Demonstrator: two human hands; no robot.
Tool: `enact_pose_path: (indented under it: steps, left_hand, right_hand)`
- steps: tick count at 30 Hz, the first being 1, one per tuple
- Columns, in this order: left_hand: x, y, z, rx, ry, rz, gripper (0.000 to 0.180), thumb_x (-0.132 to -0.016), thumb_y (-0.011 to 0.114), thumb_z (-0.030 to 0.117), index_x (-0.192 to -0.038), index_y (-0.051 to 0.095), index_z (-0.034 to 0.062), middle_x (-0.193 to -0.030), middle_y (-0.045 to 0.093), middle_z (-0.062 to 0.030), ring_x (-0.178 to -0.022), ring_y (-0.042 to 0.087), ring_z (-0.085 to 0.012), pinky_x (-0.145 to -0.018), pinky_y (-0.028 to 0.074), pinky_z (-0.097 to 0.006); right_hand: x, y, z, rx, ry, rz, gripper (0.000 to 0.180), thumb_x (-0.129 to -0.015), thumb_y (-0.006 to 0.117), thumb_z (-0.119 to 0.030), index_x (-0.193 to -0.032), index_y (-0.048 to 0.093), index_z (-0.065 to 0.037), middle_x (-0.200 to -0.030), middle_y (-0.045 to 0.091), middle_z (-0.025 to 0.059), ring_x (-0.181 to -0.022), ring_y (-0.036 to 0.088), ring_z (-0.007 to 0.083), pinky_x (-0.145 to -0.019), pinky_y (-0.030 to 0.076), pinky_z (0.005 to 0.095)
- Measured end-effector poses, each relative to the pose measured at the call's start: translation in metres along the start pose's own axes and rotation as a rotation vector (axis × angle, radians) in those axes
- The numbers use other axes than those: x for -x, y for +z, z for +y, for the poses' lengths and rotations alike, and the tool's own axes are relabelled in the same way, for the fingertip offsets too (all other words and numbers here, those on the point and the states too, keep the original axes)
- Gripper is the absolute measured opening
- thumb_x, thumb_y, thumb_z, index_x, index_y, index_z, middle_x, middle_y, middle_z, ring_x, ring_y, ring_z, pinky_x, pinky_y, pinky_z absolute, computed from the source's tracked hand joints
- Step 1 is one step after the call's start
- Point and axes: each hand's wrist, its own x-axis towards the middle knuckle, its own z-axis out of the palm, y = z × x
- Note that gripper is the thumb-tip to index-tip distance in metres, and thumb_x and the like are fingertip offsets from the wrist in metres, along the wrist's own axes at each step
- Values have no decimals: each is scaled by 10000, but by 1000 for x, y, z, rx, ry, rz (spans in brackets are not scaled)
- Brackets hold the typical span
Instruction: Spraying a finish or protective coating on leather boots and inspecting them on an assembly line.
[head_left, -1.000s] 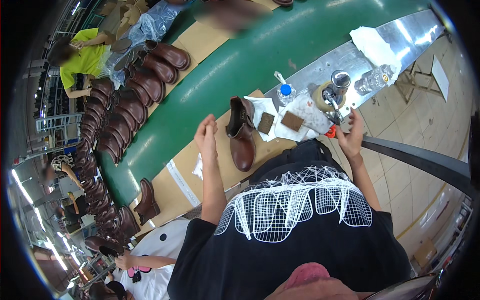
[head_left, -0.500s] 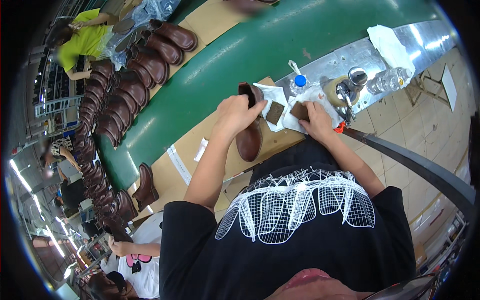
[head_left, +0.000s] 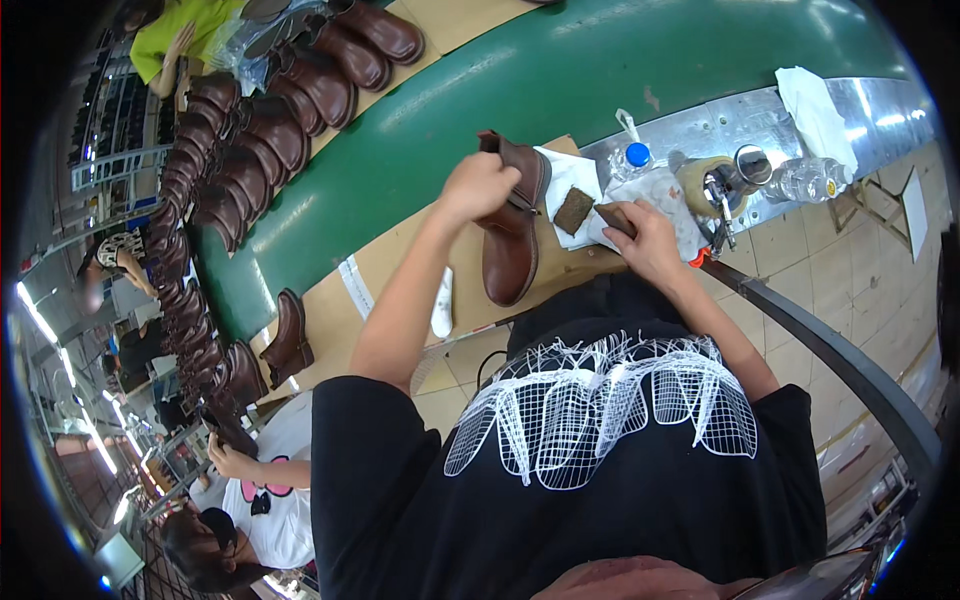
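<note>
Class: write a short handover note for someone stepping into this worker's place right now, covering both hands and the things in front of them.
Left hand: gripping the top of the brown boot, which lies on the cardboard sheet.
Right hand: closed on a small brown pad over the white cloth.
Second brown pad lies on the cloth.
Done: boot held. Left: pad not yet on the boot.

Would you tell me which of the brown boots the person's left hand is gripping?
The brown boot directly before the person: the left hand grips its ankle opening, while the other boots stand untouched along the green belt.
</note>
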Motion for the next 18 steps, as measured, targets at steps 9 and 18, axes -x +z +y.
enact_pose_path:
  steps: [9, 18]
  left_hand:
    - [71, -68, -19, 680, -200, -178, 255, -863, 580, 206, -833, 659, -35, -674, 679, -116, -426, 597, -131, -377, 392, -201]
    - [93, -23, 4, 1040, -185, -264, 248, -896, 634, 195, -1006, 652, -26, -941, 710, -131, -788, 721, -194, -681, 588, -293]
  right_hand:
    - [10, -75, -90, -678, -67, -219, 268, -919, 672, -84, -1163, 595, -4, -999, 651, 45, -926, 601, 99, -809, 497, 265]
    - [2, -58, -115, -256, -336, -137, 282, -877, 725, -143, -1089, 585, -20, -899, 665, 165, -822, 679, 323, -696, 520, 367]
